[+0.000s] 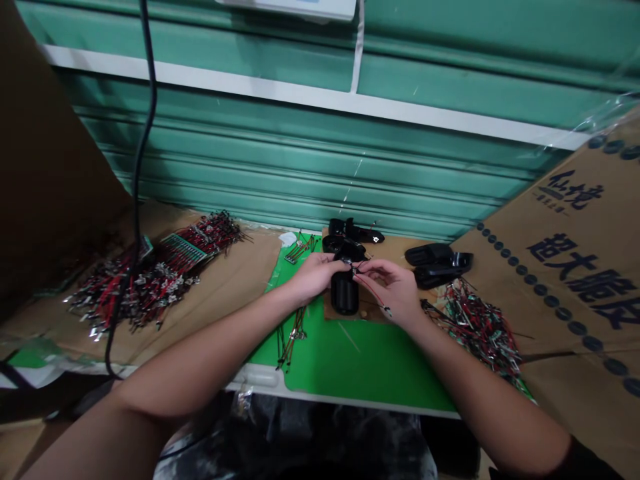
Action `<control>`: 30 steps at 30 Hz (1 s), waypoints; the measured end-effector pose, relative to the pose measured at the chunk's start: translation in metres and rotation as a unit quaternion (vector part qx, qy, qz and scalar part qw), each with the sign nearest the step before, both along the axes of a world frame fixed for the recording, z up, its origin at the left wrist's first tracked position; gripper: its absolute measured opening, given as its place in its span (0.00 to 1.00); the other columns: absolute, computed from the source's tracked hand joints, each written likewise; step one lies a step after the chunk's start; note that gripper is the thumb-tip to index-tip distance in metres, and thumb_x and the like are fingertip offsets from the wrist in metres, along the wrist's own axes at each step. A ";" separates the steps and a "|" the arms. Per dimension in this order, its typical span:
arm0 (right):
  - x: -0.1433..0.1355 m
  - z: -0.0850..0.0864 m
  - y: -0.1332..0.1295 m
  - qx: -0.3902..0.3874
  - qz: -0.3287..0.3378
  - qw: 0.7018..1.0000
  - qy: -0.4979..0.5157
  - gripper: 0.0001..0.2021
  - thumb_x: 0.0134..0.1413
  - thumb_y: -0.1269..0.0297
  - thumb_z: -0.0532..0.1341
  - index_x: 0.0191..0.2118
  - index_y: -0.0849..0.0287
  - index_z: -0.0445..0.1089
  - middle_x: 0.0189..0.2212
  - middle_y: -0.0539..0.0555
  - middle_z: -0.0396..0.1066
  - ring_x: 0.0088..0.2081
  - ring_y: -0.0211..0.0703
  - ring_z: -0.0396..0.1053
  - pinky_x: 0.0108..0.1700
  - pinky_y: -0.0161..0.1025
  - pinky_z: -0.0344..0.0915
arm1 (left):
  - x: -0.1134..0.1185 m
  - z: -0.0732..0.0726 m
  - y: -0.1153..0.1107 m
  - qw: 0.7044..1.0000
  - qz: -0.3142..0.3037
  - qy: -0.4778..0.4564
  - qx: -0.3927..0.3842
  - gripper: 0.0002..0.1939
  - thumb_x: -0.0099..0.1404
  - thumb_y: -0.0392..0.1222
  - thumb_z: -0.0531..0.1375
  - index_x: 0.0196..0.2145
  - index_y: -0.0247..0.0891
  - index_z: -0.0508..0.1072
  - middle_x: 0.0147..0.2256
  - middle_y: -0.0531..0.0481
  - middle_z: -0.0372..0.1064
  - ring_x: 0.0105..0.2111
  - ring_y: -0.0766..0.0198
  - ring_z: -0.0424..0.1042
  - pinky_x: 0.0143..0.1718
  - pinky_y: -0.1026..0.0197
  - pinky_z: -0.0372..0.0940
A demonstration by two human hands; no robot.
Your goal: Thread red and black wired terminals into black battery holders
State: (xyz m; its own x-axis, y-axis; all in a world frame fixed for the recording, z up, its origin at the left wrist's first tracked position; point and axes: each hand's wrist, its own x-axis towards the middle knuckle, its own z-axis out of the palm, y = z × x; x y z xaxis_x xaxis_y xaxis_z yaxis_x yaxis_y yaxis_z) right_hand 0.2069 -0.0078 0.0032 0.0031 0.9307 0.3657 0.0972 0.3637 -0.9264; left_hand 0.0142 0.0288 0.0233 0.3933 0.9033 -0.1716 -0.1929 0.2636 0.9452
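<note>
A black plastic housing (345,295) with a rounded, ribbed lower part lies in front of me on a piece of brown cardboard. My left hand (320,273) grips its left side, with the thumb over the narrow middle. From the right, my right hand (393,287) pinches thin red and black wires (371,288) against the middle of the housing. A small metallic connector hangs at the loose wire end below my right fingers. Just what the fingertips touch is too small to make out. Behind the housing lie more black plastic parts (353,230).
Bundles of red and black wires with small circuit boards (185,252) cover cardboard on the left. Another wire pile (483,327) lies right, below black housings (435,263). Loose wires (291,340) rest on the green tabletop (385,363). A printed carton (575,247) stands right; a black cable (143,147) hangs left.
</note>
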 end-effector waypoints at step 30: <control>0.009 0.001 0.000 0.161 -0.002 0.971 -0.175 0.07 0.65 0.65 0.70 0.45 0.49 0.86 0.44 0.53 0.85 0.46 0.48 0.84 0.55 0.46 0.80 | -0.001 -0.003 0.002 0.999 -0.008 -0.017 0.035 0.12 0.50 0.38 0.75 0.33 0.33 0.84 0.32 0.48 0.82 0.29 0.64 0.76 0.37 0.62 0.68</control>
